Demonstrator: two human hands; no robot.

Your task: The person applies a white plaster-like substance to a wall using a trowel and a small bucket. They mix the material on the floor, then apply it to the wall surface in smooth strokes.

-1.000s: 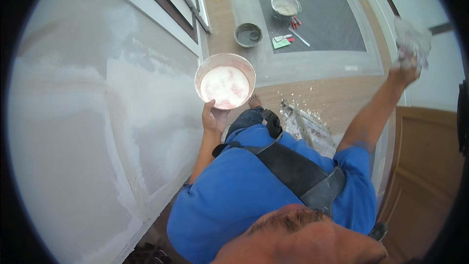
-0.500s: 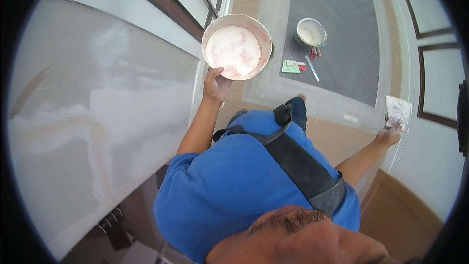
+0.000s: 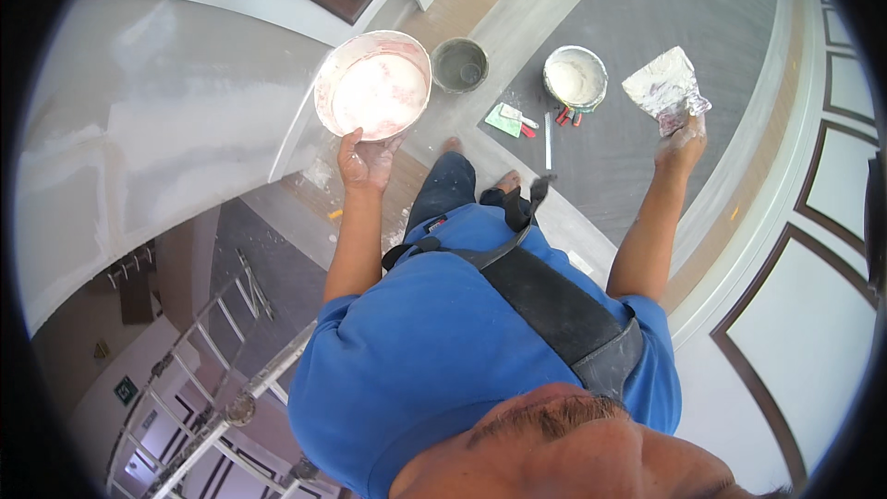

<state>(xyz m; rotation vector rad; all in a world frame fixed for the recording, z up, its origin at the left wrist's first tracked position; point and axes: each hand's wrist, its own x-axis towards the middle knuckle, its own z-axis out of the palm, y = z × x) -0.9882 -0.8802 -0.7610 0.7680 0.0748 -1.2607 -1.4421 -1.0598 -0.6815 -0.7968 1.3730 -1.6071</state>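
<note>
My left hand (image 3: 366,163) grips the lower edge of a round white bucket (image 3: 325,120), its fingers closed on the rim side. Inside the bucket lies white, pink-streaked plaster (image 3: 381,91). At the right, my right hand (image 3: 684,141) holds a broad flat scraper (image 3: 661,83) whose face is thickly caked with white plaster. Its handle is hidden in my grip. The scraper is held out over the dark floor covering, apart from the bucket. White smears mark both hands.
On the floor ahead stand a second plaster bucket (image 3: 577,79) and a grey bucket (image 3: 459,66). Beside them lie a green-and-white flat tool (image 3: 504,119) and a pale straight strip (image 3: 548,140). A patched wall (image 3: 139,111) rises at left; a metal ladder (image 3: 222,323) stands behind it.
My body has turned, bringing the grey bucket and ladder into view. My right hand with the scraper has moved away from the right-hand wall, up and leftward. The held bucket has shifted slightly left.
</note>
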